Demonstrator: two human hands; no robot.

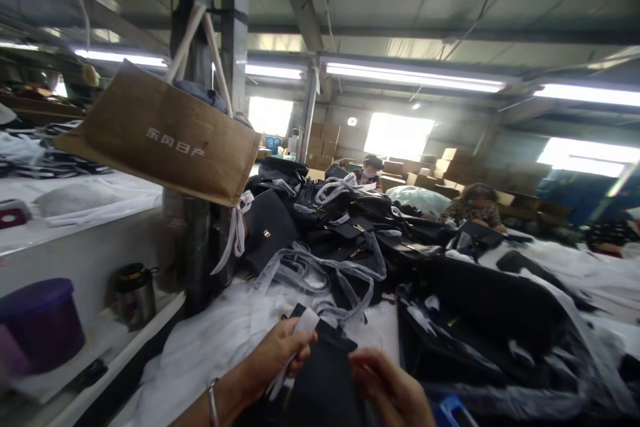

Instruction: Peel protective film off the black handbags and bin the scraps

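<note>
Low in the middle of the head view is a black bag (325, 383), partly cut off by the bottom edge. My left hand (273, 355) is closed on a white strip (307, 320), thumb on top, over the bag's left side. The strip's tail hangs below the fingers. At the bag's right edge, the curled fingers of my right hand (387, 383) grip its border; they are slightly blurred. Plastic-wrapped straps (310, 267) lie just beyond both hands.
Black bags (350, 227) are heaped across the table. A large brown bag (170, 133) hangs from a post at left. Below it stand a purple bucket (43, 323) and a steel flask (135, 297). A blue object (454, 410) lies near my right hand. Two people sit beyond the heap.
</note>
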